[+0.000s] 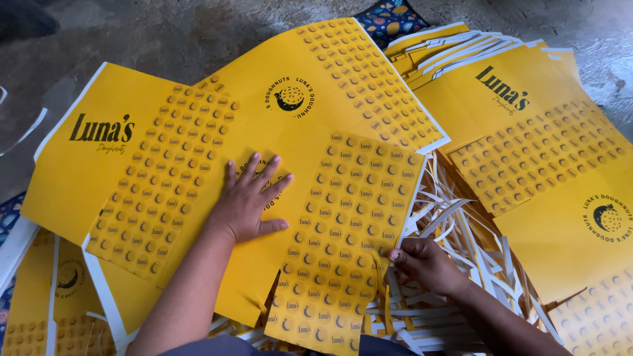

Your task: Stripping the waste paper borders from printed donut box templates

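The left hand lies flat, fingers spread, on the yellow printed card sheet at centre — thin, light, probably floppy. At five o'clock the right hand pinches the sheet's right edge, the likeliest grip, beside white trimmed strips.

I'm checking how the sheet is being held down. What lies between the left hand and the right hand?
In the head view, only a patterned panel of the yellow printed sheet spans between the left hand, pressed flat, and the right hand pinching its edge.
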